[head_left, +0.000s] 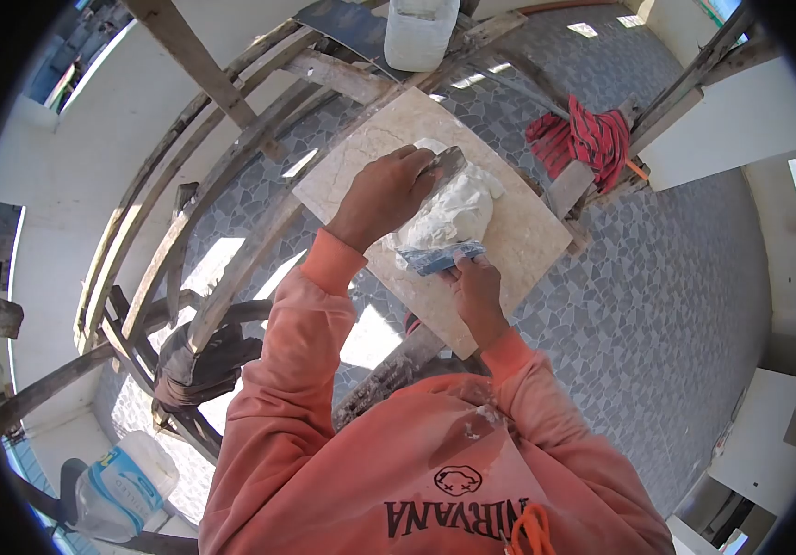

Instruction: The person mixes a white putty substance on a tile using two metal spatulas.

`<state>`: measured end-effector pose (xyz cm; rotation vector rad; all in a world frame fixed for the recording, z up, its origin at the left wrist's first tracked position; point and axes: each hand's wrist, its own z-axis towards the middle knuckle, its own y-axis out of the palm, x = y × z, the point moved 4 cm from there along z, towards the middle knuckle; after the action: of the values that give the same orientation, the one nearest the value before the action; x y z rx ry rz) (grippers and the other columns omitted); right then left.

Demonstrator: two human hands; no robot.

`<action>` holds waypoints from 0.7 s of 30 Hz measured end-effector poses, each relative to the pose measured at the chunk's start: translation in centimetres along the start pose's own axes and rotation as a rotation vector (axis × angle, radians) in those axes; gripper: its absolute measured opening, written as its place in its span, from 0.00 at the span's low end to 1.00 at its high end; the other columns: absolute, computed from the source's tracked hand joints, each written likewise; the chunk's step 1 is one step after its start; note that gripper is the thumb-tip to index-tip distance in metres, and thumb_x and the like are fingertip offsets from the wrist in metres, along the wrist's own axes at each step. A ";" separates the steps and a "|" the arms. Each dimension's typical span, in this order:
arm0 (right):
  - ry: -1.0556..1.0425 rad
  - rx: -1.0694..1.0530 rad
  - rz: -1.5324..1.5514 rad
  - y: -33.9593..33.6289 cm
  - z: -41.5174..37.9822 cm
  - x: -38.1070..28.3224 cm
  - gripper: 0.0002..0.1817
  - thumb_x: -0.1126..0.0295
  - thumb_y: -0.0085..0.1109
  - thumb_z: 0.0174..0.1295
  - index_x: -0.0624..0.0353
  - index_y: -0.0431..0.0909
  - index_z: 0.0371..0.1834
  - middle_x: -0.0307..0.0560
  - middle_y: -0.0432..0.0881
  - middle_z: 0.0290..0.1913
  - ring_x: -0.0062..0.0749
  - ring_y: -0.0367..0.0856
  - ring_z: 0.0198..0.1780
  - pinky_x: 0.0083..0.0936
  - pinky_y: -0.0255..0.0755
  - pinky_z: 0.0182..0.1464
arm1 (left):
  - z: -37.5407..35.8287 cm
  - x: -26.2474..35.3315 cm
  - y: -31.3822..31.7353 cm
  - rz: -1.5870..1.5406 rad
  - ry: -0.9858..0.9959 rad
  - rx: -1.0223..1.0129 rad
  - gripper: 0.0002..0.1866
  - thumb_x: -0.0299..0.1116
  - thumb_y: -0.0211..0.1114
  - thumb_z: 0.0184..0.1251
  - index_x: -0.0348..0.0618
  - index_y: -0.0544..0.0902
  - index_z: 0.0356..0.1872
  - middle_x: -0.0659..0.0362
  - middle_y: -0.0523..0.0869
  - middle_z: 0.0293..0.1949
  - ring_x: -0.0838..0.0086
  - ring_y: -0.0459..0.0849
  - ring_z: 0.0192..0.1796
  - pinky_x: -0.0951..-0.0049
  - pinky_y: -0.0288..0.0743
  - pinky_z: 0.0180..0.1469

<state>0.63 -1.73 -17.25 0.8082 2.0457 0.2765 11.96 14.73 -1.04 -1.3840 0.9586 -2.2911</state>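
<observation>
A mound of white paste [458, 215] lies on a square beige tile [532, 242]. My left hand [384, 192] is closed around a grey flat scraper [446, 165] at the upper left of the mound. My right hand [477, 289] grips a blue-grey flat blade [440, 259] at the mound's near edge, its fingers pressed on the blade. The paste lies between the two tools.
Wooden poles and planks [264, 139] stand at the left. A whitish plastic container [421, 35] sits beyond the tile, a red striped cloth [592, 139] hangs on wood at the right, and a labelled clear container [125, 486] is at lower left.
</observation>
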 end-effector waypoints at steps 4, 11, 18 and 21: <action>-0.034 -0.007 -0.123 1.4 0.7 -1.8 0.15 0.77 0.50 0.71 0.72 0.70 0.59 0.53 0.79 0.52 0.39 0.84 0.51 0.38 0.84 0.55 | -0.1 -0.3 2.3 0.001 -0.023 -0.131 0.12 0.36 0.62 0.71 0.35 0.81 0.43 0.45 0.84 0.40 0.46 0.83 0.41 0.53 0.75 0.44; -0.104 -0.024 -0.383 4.8 0.2 -5.2 0.13 0.77 0.52 0.70 0.72 0.76 0.53 0.51 0.82 0.48 0.33 0.85 0.43 0.29 0.88 0.44 | -0.5 -2.0 6.0 0.043 -0.014 -0.149 0.12 0.39 0.59 0.72 0.41 0.82 0.44 0.47 0.85 0.42 0.47 0.85 0.43 0.50 0.78 0.45; -0.161 -0.019 -0.533 3.0 -1.6 -8.1 0.13 0.76 0.54 0.69 0.71 0.76 0.54 0.50 0.84 0.45 0.31 0.86 0.41 0.32 0.87 0.43 | 0.4 -4.4 6.6 0.102 -0.111 -0.110 0.11 0.35 0.57 0.71 0.38 0.81 0.42 0.45 0.84 0.41 0.45 0.83 0.42 0.50 0.76 0.45; -0.124 0.081 -0.468 -2.2 -2.1 -8.0 0.14 0.76 0.54 0.68 0.70 0.76 0.55 0.51 0.84 0.46 0.34 0.87 0.41 0.35 0.87 0.43 | -0.4 -5.4 6.5 0.055 -0.144 -0.043 0.12 0.37 0.58 0.72 0.37 0.81 0.43 0.45 0.84 0.40 0.44 0.83 0.42 0.51 0.76 0.45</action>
<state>1.06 -8.25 -11.71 0.3628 2.0688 -0.1165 13.70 13.13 -9.21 -1.4978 0.9927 -2.1109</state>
